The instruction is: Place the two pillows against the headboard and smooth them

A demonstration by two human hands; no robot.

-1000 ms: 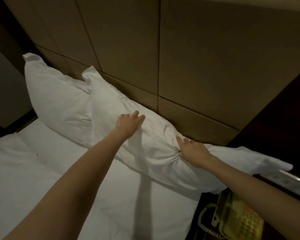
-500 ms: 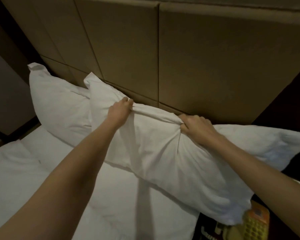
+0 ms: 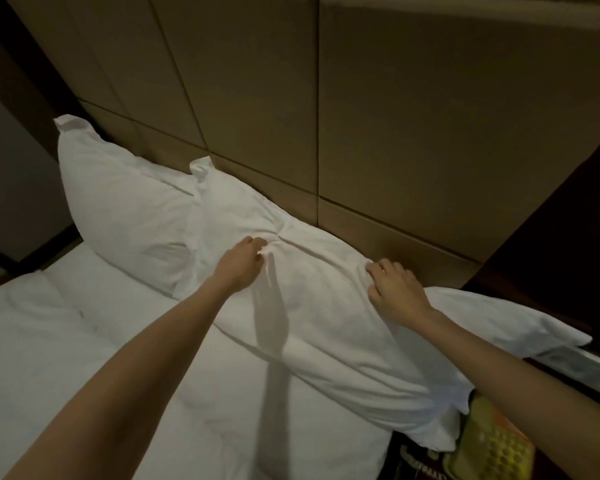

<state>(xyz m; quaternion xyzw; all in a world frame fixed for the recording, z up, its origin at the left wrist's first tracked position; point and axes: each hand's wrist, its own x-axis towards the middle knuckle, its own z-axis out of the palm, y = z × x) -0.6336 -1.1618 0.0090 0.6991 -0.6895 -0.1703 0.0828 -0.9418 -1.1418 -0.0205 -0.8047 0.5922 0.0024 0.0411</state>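
Observation:
Two white pillows lean against the tan panelled headboard (image 3: 413, 133). The far pillow (image 3: 118, 202) stands at the left. The near pillow (image 3: 326, 306) lies slanted along the headboard's base, and its right end hangs past the bed's edge. My left hand (image 3: 241, 263) pinches a fold of the near pillow's cover near its top edge. My right hand (image 3: 394, 289) grips the cover further right, fingers curled into the fabric. Creases run between the two hands.
A white duvet (image 3: 84, 358) covers the bed below the pillows. At the lower right stands a dark nightstand with a yellow telephone (image 3: 492, 441). A dark wooden wall panel (image 3: 568, 237) rises right of the headboard. A metal rail (image 3: 575, 362) runs beside the pillow's right end.
Both hands lifted the near pillow by its top edge half a second ago. It is now set down lower against the headboard, with both hands still gripping its cover.

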